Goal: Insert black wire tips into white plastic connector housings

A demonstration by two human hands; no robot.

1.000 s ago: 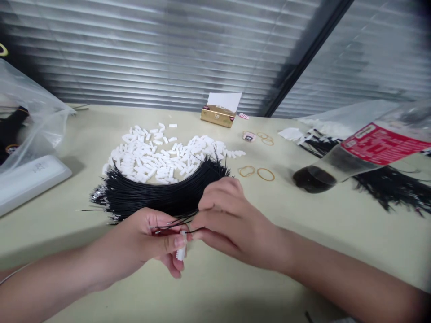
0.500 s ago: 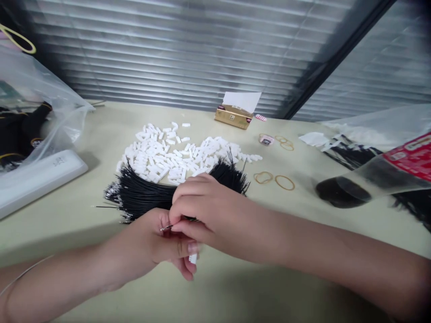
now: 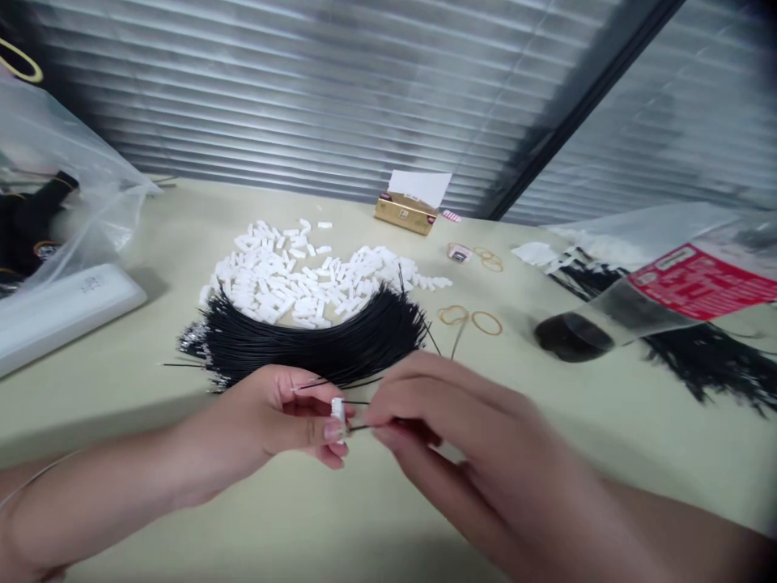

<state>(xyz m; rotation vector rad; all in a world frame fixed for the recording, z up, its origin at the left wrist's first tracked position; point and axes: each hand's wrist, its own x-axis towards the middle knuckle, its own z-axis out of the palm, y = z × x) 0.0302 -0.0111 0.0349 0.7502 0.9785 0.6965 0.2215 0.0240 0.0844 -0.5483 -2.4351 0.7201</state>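
Observation:
Between the thumb and fingers of my left hand (image 3: 276,417) is a small white connector housing (image 3: 337,413), held upright. A thin black wire (image 3: 312,384) with a metal tip also lies across those fingers. My right hand (image 3: 455,421) pinches a black wire (image 3: 359,428) at the right side of the housing; whether its tip is inside cannot be made out. Another black wire runs from the housing toward my right fingers. Just beyond my hands lies a thick bundle of black wires (image 3: 303,348) with metal tips at its left end. Behind it spreads a pile of white connector housings (image 3: 273,275).
At the back stands a gold box (image 3: 405,214) with a white flap. Rubber bands (image 3: 486,323) lie right of the bundle. A cola bottle (image 3: 631,300) rests on its side over more black wires (image 3: 716,364). On the left are a white case (image 3: 66,312) and a clear plastic bag (image 3: 91,154).
My right hand has moved right, away from my left palm, and now pinches a wire at the housing. My left hand has turned so the white housing shows more. The view has shifted slightly.

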